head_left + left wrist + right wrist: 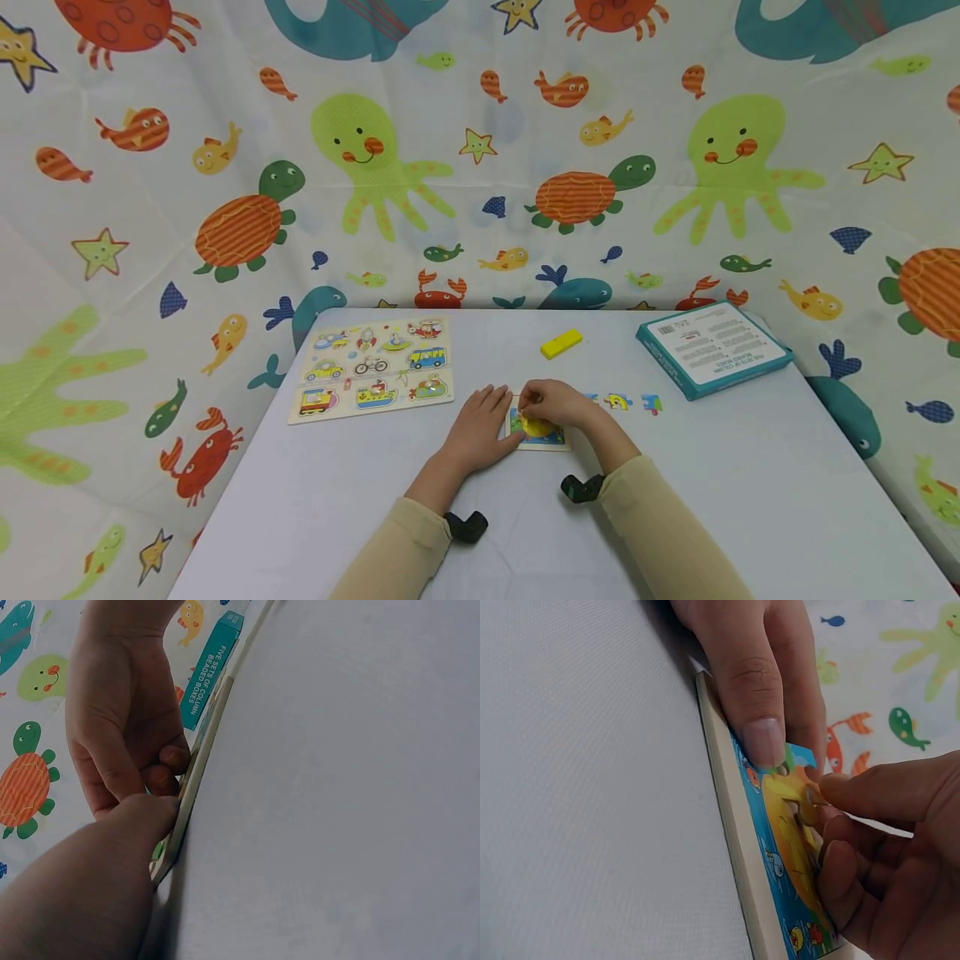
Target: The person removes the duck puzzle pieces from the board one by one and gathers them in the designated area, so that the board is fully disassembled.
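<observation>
A small wooden jigsaw puzzle (553, 439) with a yellow figure on blue lies on the white table. My left hand (477, 429) rests at its left edge with fingers extended, its thumb on the picture near the frame. From the right, my right hand (557, 405) reaches over the puzzle. Its thumb and fingertips pinch a yellow puzzle piece (808, 804) at the board in the right wrist view; whether that piece is seated is partly hidden by the fingers. Several loose puzzle pieces (618, 402) lie just right of the board.
Back left lies a wooden vehicle puzzle board (390, 363). A yellow block (561, 343) sits behind the hands. The teal and white box (716, 350) lies at the back right, and a sea-animal curtain (480, 217) hangs behind the table.
</observation>
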Motion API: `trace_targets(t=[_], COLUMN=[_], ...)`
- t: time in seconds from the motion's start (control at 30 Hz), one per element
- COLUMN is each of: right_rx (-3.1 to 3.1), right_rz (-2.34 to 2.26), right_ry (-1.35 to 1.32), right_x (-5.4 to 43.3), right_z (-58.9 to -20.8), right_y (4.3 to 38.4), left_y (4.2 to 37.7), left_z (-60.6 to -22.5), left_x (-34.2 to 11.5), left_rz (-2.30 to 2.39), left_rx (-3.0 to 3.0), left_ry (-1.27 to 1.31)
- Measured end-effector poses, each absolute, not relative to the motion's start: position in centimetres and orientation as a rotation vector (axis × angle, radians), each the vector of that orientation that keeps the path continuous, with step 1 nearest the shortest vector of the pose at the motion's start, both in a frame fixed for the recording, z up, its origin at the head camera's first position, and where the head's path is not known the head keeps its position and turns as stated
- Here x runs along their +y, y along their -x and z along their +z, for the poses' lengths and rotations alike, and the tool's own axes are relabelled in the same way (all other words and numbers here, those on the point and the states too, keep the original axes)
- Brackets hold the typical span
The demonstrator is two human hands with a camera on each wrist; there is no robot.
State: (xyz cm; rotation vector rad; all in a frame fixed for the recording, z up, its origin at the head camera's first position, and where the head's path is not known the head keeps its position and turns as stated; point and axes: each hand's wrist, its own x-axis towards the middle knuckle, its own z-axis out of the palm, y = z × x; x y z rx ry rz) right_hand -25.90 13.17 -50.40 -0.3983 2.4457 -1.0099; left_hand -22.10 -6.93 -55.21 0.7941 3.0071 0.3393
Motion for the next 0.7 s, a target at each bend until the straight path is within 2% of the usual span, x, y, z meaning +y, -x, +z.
trace_targets(t=[0.7], right_rx=[2.455], right_rz=[-1.115], right_ry=[0.393], right_x=[13.67], right_z=[-50.32], right_y=[25.61], left_y=[22.09], left_z=[-55.09], left_x=[-6.84], left_rz=[0.365], left_rx=[3.015], left_ry=[-0.795])
